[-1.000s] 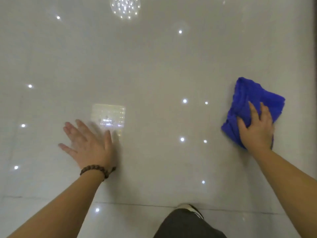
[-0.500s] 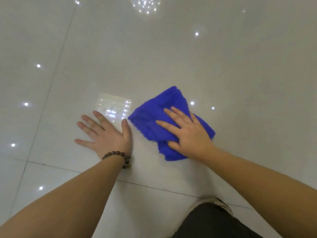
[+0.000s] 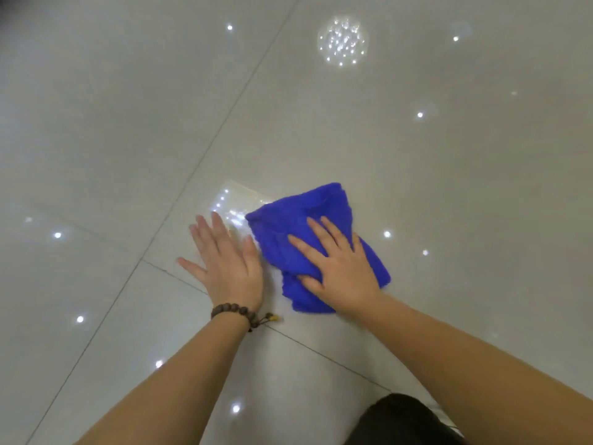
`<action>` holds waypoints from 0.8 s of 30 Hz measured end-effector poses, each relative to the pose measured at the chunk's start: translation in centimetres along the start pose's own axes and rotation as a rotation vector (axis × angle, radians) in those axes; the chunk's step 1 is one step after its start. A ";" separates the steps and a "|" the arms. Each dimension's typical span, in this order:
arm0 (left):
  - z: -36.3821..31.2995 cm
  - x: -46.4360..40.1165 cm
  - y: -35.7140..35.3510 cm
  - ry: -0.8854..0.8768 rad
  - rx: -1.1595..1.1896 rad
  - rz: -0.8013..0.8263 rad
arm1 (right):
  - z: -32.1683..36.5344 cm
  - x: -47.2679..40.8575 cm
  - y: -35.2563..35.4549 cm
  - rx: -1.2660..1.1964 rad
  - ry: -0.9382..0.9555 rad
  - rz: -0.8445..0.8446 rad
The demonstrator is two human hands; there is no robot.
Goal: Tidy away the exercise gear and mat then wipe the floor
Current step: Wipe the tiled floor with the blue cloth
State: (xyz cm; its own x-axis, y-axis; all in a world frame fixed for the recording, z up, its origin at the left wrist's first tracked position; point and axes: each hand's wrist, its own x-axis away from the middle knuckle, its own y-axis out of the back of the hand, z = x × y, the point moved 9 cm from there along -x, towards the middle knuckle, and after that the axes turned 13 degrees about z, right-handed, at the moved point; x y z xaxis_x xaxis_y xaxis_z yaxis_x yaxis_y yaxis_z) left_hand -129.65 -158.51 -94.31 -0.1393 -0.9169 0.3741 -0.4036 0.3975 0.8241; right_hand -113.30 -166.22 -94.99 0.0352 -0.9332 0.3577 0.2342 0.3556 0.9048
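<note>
A crumpled blue cloth (image 3: 308, 216) lies on the glossy pale tiled floor (image 3: 417, 194) at the middle of the view. My right hand (image 3: 340, 268) presses flat on the cloth's near half, fingers spread and pointing up-left. My left hand (image 3: 227, 261) rests flat on the bare tile just left of the cloth, fingers apart, with a brown bead bracelet (image 3: 234, 311) at the wrist. The thumb of my left hand nearly touches the cloth's left edge. No exercise gear or mat is in view.
Dark grout lines (image 3: 205, 159) cross the floor diagonally. Ceiling lights mirror in the tiles as bright dots and a round cluster (image 3: 342, 40). My dark-trousered knee (image 3: 404, 419) shows at the bottom right.
My right hand swept the blue cloth from the far right across to beside my left hand. Since half a second ago both hands keep their pose while the view has shifted.
</note>
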 end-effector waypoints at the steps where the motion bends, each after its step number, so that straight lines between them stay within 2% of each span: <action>1: 3.4 0.3 1.9 0.092 -0.045 -0.060 | -1.4 0.1 0.3 0.046 0.072 0.017; 3: 10.1 0.4 3.9 0.321 -0.118 -0.033 | -7.2 0.5 1.5 0.072 0.018 0.005; 4: 12.4 0.5 3.9 0.409 -0.146 0.023 | -10.9 0.7 2.6 0.037 -0.111 -0.028; 6: 14.1 0.4 3.2 0.474 -0.195 0.086 | -15.9 0.8 4.3 -0.142 -0.412 -0.093; 8: 14.1 0.1 2.6 0.469 -0.206 0.101 | -15.1 -0.2 4.4 -0.291 -0.668 -0.126; 9: 14.1 0.0 2.4 0.471 -0.204 0.099 | -12.5 -1.3 4.2 -0.286 -0.677 -0.131; 10: 14.2 0.1 2.5 0.476 -0.208 0.096 | -8.5 -2.8 4.0 -0.227 -0.580 -0.137; 11: 14.4 0.2 2.5 0.476 -0.217 0.090 | -3.6 -4.4 3.4 -0.151 -0.403 -0.130; 14: 14.8 -0.2 2.4 0.482 -0.217 0.100 | 11.2 -7.2 -0.2 0.119 0.257 0.038; 16: 14.7 -0.2 2.3 0.472 -0.200 0.097 | 13.5 -9.1 0.0 0.224 0.541 0.130; 17: 14.8 -0.2 2.5 0.465 -0.185 0.079 | 11.8 -10.7 1.2 0.217 0.554 0.123; 19: 14.9 -0.1 2.4 0.465 -0.183 0.074 | 4.3 -14.4 4.2 0.118 0.331 0.049; 22: 14.8 -0.3 2.3 0.449 -0.177 0.077 | -8.5 -17.3 9.8 -0.172 -0.296 -0.127; 24: 14.8 -0.3 2.2 0.443 -0.181 0.074 | -9.6 -17.7 9.7 -0.369 -0.707 -0.149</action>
State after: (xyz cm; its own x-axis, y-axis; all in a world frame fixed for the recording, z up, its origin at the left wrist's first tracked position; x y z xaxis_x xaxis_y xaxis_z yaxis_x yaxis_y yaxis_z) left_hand -143.90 -157.94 -98.92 0.2525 -0.7980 0.5471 -0.2381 0.4968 0.8346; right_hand -102.30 -146.75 -94.71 -0.6154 -0.6718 0.4123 0.4976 0.0745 0.8642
